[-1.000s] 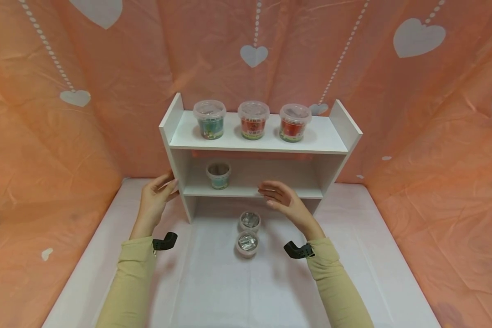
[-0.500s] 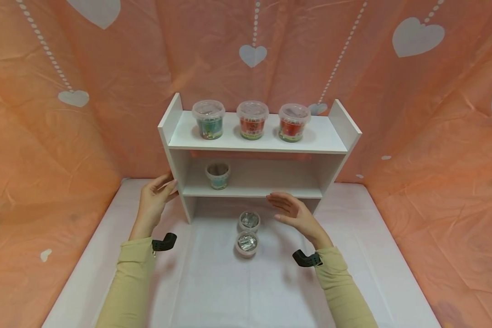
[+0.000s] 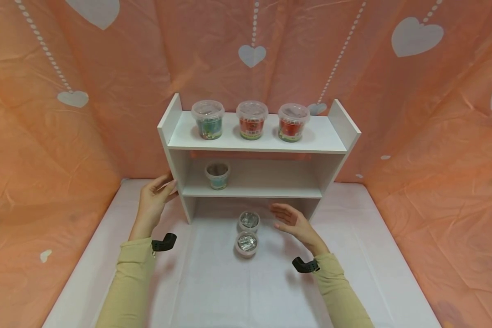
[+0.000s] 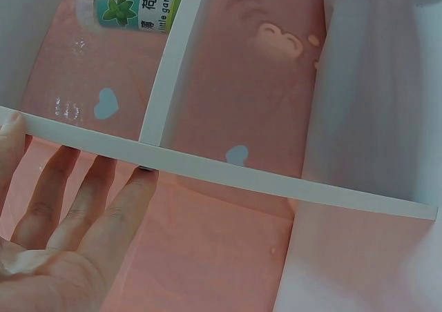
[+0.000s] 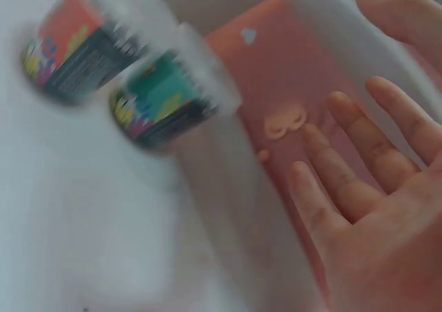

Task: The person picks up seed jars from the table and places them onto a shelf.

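Observation:
My left hand [image 3: 152, 200] touches the outer left side of a white shelf unit [image 3: 252, 197]. In the left wrist view its extended fingers [image 4: 90, 222] meet the side panel, with their tips partly hidden, and the thumb lies at the panel edge. My right hand [image 3: 295, 224] hovers with spread, relaxed fingers and holds nothing. Just left of it, two small plastic tubs stand on the table: the rear tub [image 3: 249, 220] and the front tub [image 3: 246, 243], both with silvery tops. Their green label [image 5: 162, 94] and orange-red label [image 5: 72, 25] show, blurred, in the right wrist view.
On the top shelf stand a green-labelled tub [image 3: 209, 123] and two red-labelled tubs, one central [image 3: 252, 124] and one right [image 3: 292, 127]. Another tub [image 3: 218, 177] sits at the left of the middle shelf. A pink-orange cloth [image 3: 119, 91] with hearts hangs behind the white table [image 3: 213, 291].
My right hand has come down and slightly right from the middle shelf's front edge to beside the rear table tub. My left hand stays at the shelf's side; the tubs keep their places.

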A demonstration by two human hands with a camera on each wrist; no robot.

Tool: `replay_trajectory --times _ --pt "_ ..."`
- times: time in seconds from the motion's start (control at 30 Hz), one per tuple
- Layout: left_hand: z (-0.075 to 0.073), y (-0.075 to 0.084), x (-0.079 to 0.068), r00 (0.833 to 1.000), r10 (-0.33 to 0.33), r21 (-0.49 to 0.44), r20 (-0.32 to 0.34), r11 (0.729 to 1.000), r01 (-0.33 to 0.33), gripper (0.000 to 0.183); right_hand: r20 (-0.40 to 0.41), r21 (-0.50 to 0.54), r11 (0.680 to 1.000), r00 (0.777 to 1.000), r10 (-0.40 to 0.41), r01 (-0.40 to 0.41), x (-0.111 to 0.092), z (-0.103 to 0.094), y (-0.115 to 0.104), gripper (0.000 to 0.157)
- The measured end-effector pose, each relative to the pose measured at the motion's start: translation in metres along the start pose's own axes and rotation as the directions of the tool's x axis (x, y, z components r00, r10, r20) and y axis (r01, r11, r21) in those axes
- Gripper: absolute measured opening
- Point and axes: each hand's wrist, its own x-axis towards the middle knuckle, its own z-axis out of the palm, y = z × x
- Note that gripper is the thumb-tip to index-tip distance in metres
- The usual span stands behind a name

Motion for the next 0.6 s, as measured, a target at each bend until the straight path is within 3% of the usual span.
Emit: replay_trajectory --times 0.4,0.6 --pt "0.000 0.000 0.000 1.000 0.004 0.002 -0.002 1.000 -0.004 0.046 -0.007 0.055 0.998 1.000 0.001 0.000 0.007 -0.003 0.034 0.066" --pt "0.000 0.001 0.000 1.000 -0.010 -0.011 -0.009 1.000 0.010 0.046 0.016 0.050 0.997 0.999 0.050 -0.051 0.012 0.001 0.044 0.070"
